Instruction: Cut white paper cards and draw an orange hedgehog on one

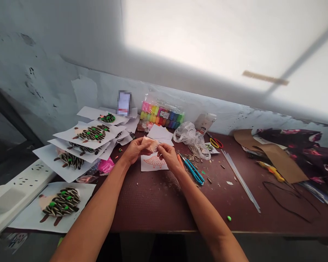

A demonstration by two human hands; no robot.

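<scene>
Over the middle of the table, my left hand (135, 150) and my right hand (168, 155) pinch a small clear packet of peach-coloured clay (152, 145) from either side. Both hands are closed, with their fingertips at its edges. Just below the packet lies a white card with an orange hedgehog drawing (154, 162), partly covered by my right hand. Blank white paper (160, 133) lies behind the packet. To the right of my right wrist are a teal cutting tool (194, 171) and loose sunflower seeds (192, 157).
Finished hedgehog pictures (91, 134) are stacked at left, with another picture (60, 205) in front and a power strip (30, 182) beside. At the back stand a phone (124, 103) and a coloured clay set (162, 113). Scissors (215, 142), glue sticks (242, 182) and a glue gun (272, 171) lie right.
</scene>
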